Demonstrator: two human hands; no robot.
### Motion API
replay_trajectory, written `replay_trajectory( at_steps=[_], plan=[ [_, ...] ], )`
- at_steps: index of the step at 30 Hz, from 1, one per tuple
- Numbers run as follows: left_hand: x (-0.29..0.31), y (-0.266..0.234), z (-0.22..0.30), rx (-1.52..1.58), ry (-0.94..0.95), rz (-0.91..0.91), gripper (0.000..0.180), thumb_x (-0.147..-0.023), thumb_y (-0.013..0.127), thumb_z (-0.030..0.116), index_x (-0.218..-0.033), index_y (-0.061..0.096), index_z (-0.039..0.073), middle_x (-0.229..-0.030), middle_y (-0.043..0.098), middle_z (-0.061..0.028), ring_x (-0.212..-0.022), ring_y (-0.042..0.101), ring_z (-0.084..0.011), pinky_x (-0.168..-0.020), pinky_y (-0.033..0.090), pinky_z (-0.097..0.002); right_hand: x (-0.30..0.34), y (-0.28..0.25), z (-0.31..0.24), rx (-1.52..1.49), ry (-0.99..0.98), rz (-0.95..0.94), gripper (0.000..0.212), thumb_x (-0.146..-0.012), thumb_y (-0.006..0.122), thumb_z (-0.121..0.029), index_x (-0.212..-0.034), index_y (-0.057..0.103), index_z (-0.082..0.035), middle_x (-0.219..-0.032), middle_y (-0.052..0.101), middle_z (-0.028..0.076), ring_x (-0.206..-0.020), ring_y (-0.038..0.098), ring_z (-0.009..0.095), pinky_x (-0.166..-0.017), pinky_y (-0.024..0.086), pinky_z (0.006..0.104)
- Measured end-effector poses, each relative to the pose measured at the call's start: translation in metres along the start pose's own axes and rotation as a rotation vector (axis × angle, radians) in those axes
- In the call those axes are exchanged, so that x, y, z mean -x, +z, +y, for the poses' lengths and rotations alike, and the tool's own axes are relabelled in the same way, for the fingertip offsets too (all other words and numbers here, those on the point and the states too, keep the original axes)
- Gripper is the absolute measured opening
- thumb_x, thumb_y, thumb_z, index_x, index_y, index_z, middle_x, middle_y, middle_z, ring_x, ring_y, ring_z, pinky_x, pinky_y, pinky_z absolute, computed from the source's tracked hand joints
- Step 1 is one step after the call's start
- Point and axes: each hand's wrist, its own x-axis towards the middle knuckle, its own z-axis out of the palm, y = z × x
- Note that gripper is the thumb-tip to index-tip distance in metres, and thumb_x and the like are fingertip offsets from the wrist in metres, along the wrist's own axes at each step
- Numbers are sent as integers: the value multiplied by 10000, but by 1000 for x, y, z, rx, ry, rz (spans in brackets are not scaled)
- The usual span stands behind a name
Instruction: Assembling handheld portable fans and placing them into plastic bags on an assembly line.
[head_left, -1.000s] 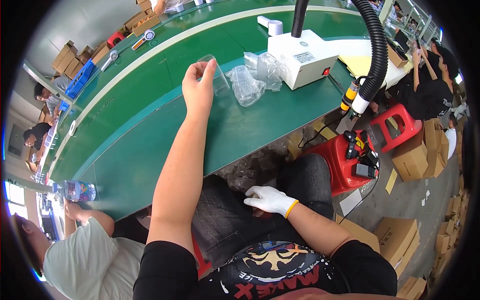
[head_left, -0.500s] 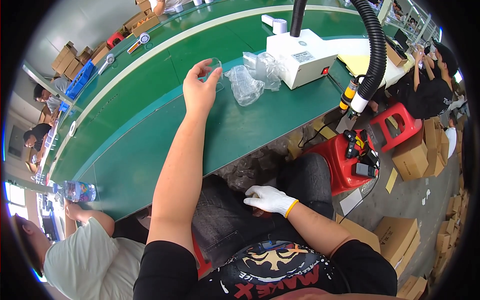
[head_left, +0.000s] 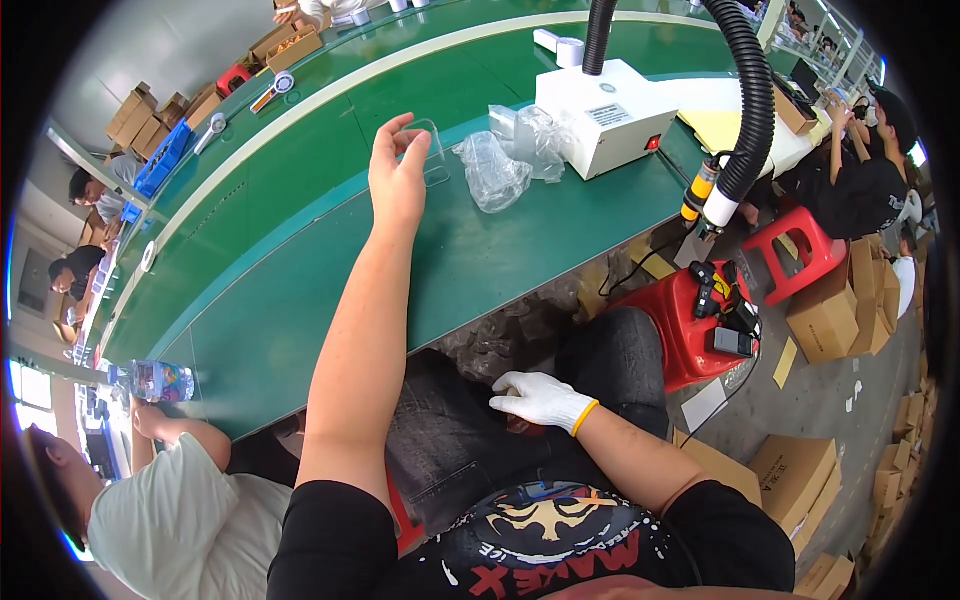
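Note:
My bare left hand [head_left: 397, 165] is raised over the green work table [head_left: 300, 290], thumb and forefinger apart. At its fingertips stands or lies a clear, thin-edged rectangular plastic piece [head_left: 437, 160], partly covered by the fingers; no firm grip on it shows. Just to the right are crumpled clear plastic bags [head_left: 495, 172], close to a white box-shaped machine [head_left: 610, 118] with a red switch. My right hand [head_left: 540, 398], in a white knit glove with a yellow cuff, rests on my lap with its fingers loosely stretched and nothing visible in them.
A black ribbed hose [head_left: 755, 100] hangs at the right. Below it, a red stool [head_left: 675, 335] carries black devices and a cable. Beyond the table runs a green conveyor [head_left: 400, 85] with white handheld items. A water bottle [head_left: 160, 382] and a seated co-worker [head_left: 180, 510] are at left.
My left hand has drawn slightly left and its fingers have loosened around the clear plastic piece, which shows more fully now. My right hand stays on my lap.

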Motion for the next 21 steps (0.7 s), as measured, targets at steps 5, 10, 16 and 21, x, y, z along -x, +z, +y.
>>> replay_trajectory(
  at_steps=[5,10,16,21],
  plan=[
    [0,1,-3,-53,-47,-39,462,-950,667,94,-1392,575,-2,-1179,691,-96,-1096,630,-167,-1005,478,-309,0,0,0,-1,0,2,623,-964,635,-542,-1348,651,-50,-1181,755,199,-1115,721,353,-971,549,410],
    [-1,0,-5,-149,-85,-37,460,-949,670,81,-1392,572,0,-1213,699,-101,-1099,644,-163,-992,493,-307,-1,1,3,9,-20,10,625,-966,632,-538,-1349,647,-44,-1169,759,195,-1101,727,351,-966,551,406],
    [-1,-2,-10,-225,-109,-38,485,-943,679,65,-1408,563,-3,-1216,715,-111,-1086,664,-170,-966,518,-317,-1,2,3,27,-19,10,626,-969,628,-534,-1350,644,-37,-1158,763,192,-1091,731,350,-963,551,404],
    [0,-1,-18,-366,-95,-72,525,-900,719,71,-1396,564,-1,-1137,731,-111,-1007,699,-193,-888,562,-334,-1,3,4,20,-14,7,626,-970,625,-529,-1352,641,-33,-1152,766,188,-1084,734,343,-958,552,402]
  ],
)
